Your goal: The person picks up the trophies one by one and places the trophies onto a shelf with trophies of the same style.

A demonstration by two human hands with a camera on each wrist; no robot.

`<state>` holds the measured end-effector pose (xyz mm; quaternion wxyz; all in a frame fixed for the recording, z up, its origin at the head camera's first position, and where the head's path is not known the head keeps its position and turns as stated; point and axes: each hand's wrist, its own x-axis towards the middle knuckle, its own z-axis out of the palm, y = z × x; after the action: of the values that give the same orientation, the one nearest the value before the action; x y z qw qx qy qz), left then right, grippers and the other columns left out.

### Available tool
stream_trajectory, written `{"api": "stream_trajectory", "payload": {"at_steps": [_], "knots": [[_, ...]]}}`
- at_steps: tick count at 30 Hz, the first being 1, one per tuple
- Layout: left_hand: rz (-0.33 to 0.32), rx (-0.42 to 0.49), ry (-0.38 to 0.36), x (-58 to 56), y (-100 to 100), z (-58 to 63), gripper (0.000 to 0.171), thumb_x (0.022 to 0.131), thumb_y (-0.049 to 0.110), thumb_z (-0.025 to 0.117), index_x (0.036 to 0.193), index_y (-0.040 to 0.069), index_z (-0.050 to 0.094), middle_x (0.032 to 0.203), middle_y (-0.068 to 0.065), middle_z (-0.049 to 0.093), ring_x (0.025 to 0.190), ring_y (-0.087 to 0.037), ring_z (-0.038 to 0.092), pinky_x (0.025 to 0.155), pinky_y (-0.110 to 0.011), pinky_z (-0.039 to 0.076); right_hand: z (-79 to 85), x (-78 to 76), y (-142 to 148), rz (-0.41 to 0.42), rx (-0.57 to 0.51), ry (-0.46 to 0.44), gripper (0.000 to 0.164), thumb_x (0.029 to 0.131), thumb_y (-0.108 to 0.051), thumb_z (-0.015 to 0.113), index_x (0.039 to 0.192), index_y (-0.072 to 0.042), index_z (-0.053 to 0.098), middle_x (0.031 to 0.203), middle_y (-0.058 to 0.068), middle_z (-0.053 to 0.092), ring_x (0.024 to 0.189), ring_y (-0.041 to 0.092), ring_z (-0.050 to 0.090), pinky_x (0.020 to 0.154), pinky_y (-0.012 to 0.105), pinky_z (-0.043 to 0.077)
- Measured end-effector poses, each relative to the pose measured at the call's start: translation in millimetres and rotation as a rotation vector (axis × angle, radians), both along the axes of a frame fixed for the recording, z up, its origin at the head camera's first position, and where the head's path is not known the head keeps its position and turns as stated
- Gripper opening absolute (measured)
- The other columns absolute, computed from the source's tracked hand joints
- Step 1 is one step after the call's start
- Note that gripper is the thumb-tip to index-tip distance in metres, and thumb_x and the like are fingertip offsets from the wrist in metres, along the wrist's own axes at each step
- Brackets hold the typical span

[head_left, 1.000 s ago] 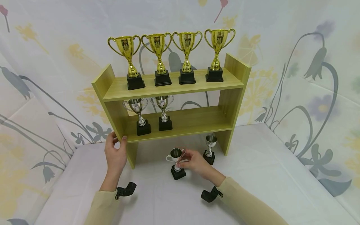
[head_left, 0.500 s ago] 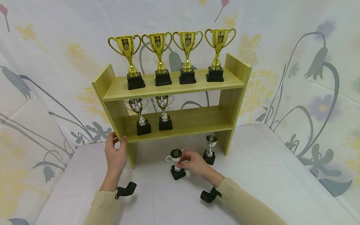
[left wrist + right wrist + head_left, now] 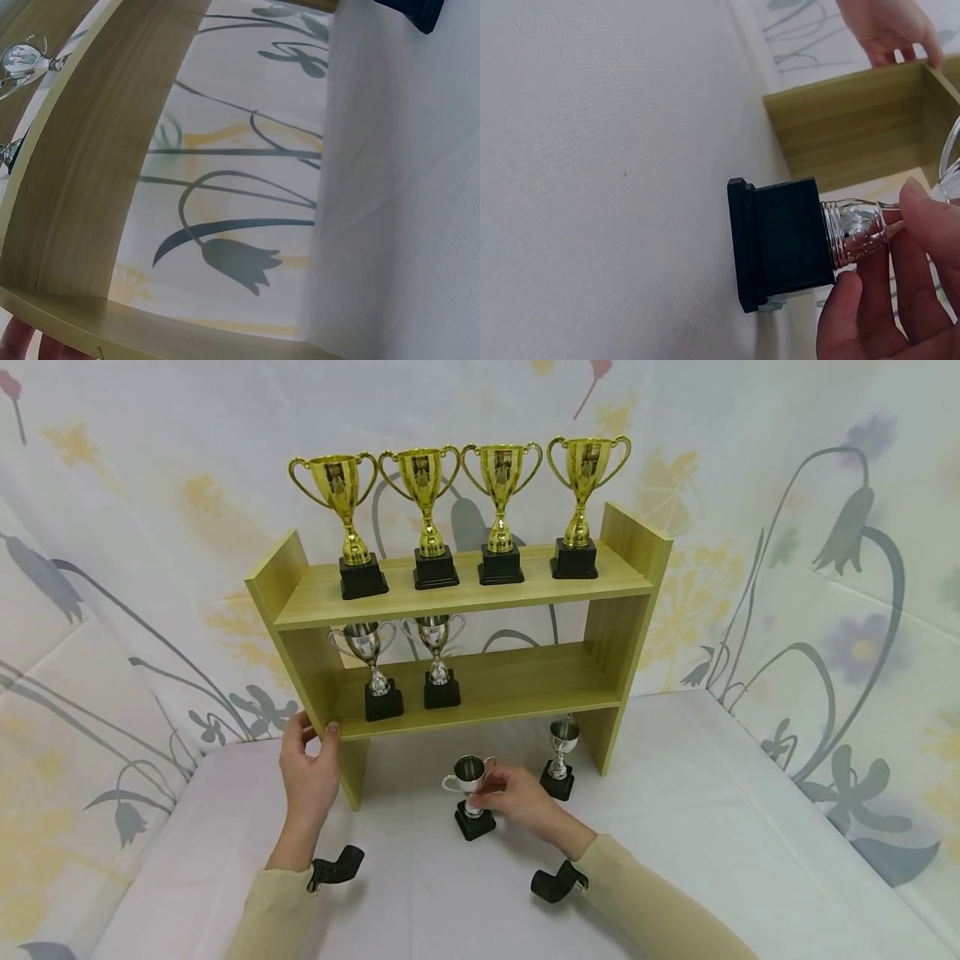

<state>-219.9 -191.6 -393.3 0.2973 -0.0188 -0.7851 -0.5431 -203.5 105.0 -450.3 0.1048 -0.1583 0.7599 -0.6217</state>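
Both hands are curled on something: the left hand (image 3: pixel 309 777) grips the left side panel of a two-board, pale yellow wood-grain shelf (image 3: pixel 525 677), thumb in front and fingers outside, while the right hand (image 3: pixel 522 797) pinches the narrow stem of a small, mirror-bright silver cup trophy (image 3: pixel 468 788) with looped handles. That trophy is roughly upright in front of the shelf; whether its base touches the white, finely woven cloth (image 3: pixel 420 893) I cannot tell. Its black base is square and blocky with a wider lip at the foot, and ridged silver rings circle the bottom of the stem. Taking the held trophy as the clock's centre in the head view, a second small silver trophy (image 3: pixel 561 743) stands on the cloth at two o'clock, near the shelf's right panel; a pair of silver trophies (image 3: pixel 367 652) stands on the lower board at eleven; four shiny gold trophies (image 3: pixel 501 468) line the upper board around twelve. Compared with a second ago, the trophies sit virtually as they did and both grips match; only the black camera (image 3: pixel 555 883) on the right wrist has shifted slightly toward nine o'clock.
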Motion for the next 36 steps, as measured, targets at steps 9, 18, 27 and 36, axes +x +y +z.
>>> {"api": "stream_trajectory", "payload": {"at_steps": [9,18,27,36], "knots": [[0.001,-0.008,0.009,-0.3,1.3,2.2,0.035,0.101,0.015,0.055,0.133,0.000,0.052,0.123,-0.015,0.053,0.116,-0.027,0.053,0.083,-0.027,0.047,1.5,-0.1,-0.7,-0.010,0.012,-0.015,0.022,0.085,-0.005,0.076,0.106,0.001,0.072,0.101,0.009,0.074,0.098,0.019,0.067,0.083,0.030,0.052],[0.004,-0.024,0.004,-0.3,1.0,2.9,0.037,0.101,0.016,0.054,0.134,0.000,0.051,0.124,-0.014,0.053,0.117,-0.029,0.052,0.081,-0.017,0.045,1.6,-0.6,-0.6,-0.012,-0.002,-0.011,0.019,0.084,-0.004,0.076,0.102,0.001,0.072,0.100,0.008,0.073,0.098,0.019,0.067,0.083,0.031,0.053],[0.003,-0.020,0.014,-1.1,-0.2,-0.2,0.037,0.101,0.014,0.054,0.135,-0.001,0.051,0.125,-0.016,0.052,0.117,-0.030,0.052,0.078,-0.012,0.043,2.5,1.2,-0.3,-0.013,0.000,0.021,0.022,0.082,-0.005,0.077,0.103,0.000,0.073,0.097,0.005,0.073,0.098,0.016,0.065,0.082,0.030,0.052],[0.004,-0.009,0.005,-1.3,-0.4,-1.2,0.036,0.100,0.012,0.055,0.134,0.000,0.051,0.125,-0.017,0.052,0.117,-0.028,0.052,0.078,-0.016,0.045,1.9,1.2,0.8,-0.002,-0.014,0.029,0.021,0.083,-0.004,0.076,0.103,0.001,0.073,0.100,0.008,0.072,0.100,0.019,0.065,0.082,0.031,0.052]]}}
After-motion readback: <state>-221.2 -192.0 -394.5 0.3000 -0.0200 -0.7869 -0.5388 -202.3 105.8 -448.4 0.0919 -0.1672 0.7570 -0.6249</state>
